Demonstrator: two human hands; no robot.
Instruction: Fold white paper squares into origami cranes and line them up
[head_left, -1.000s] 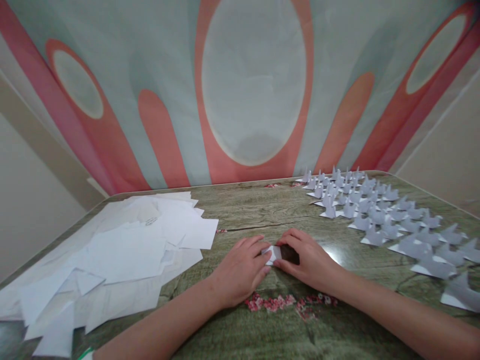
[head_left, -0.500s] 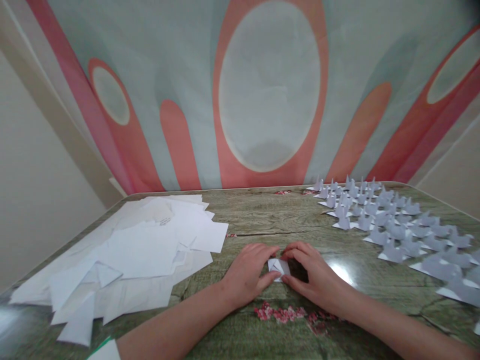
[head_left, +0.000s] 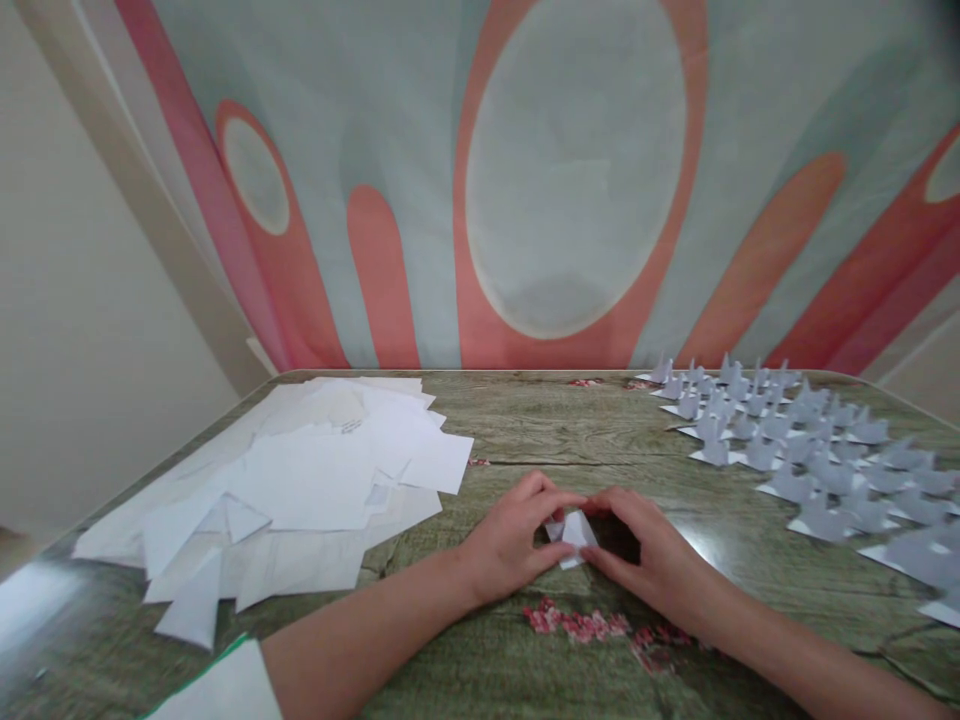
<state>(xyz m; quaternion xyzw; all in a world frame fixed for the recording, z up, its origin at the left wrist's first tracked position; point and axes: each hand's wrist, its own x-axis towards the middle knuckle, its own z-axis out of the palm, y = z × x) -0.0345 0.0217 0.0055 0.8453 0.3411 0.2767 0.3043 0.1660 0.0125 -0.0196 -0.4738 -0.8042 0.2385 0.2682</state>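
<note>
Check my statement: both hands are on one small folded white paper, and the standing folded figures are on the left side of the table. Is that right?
Not quite: the head view shows the standing folded figures on the right side of the table, not the left. The rest holds: the left hand and the right hand are both on one small folded white paper.

Bare left hand (head_left: 511,537) and right hand (head_left: 651,548) face each other, fingertips (head_left: 572,500) nearly meeting. The left forearm (head_left: 390,622) slants in from 8 o'clock, the right forearm (head_left: 795,645) from 4 o'clock, both wrists (head_left: 460,582) almost straight. On each hand, thumb (head_left: 551,557) and fingers (head_left: 613,500) bow toward one another in a pinch, the left pointing toward 2 o'clock, the right toward 10 o'clock.
</note>
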